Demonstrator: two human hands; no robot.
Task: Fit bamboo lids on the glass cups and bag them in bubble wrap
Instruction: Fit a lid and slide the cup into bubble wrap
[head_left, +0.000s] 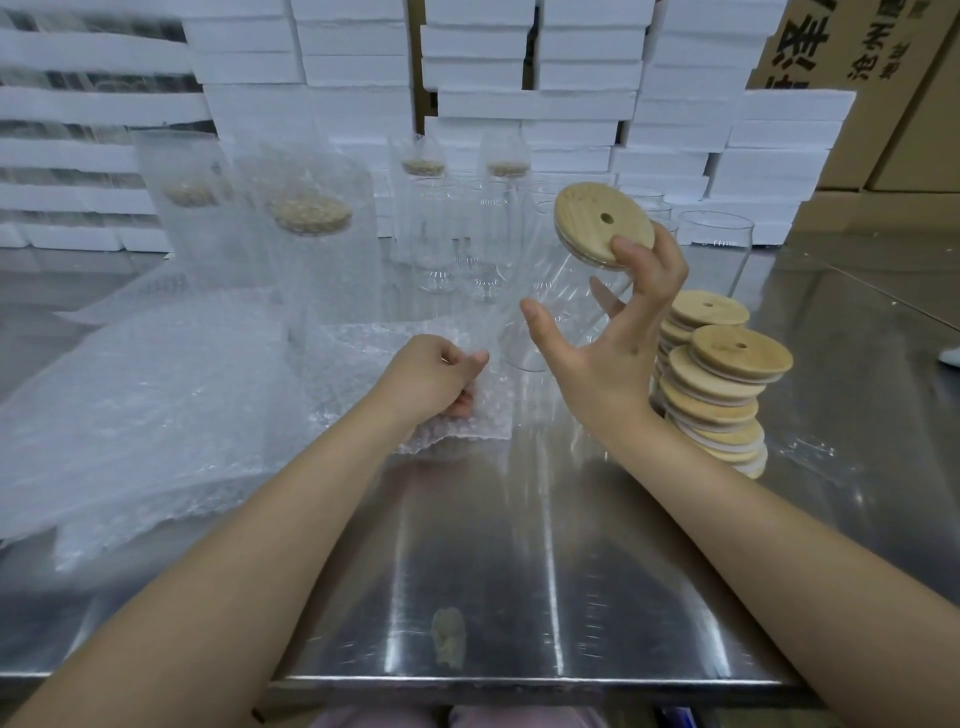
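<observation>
1. head view, centre: the right hand (613, 358) holds a glass cup (566, 296) in the air above the table (493, 571). the cup is tilted, its base pointing down toward the left hand.
2. a bamboo lid (602, 223) with a small round hole sits on the cup's mouth. the right fingers (631, 249) are spread and curled around the cup, one fingertip on the lid's rim and the thumb on the glass wall.
3. the left hand (436, 379) grips a bubble-wrap bag (457, 431), its fingers curled and the thumb pinching the film. the bag lies on the table, with its upper edge just beside the cup's base.
4. right of the right wrist: a leaning stack of bamboo lids (717, 395) stands on the table.
5. left: a flat pile of bubble wrap (130, 405) covers that part of the table.
6. behind the pile: bagged cups (311, 234) stand upright, their lids showing dimly through the wrap.
7. far side: bare glass cups (714, 234) stand upright without lids.
8. background: stacked white foam boxes (519, 78), with cardboard cartons (883, 52) at the right.
9. near the table's front edge lies a small pale scrap (448, 636), too blurred to identify.
</observation>
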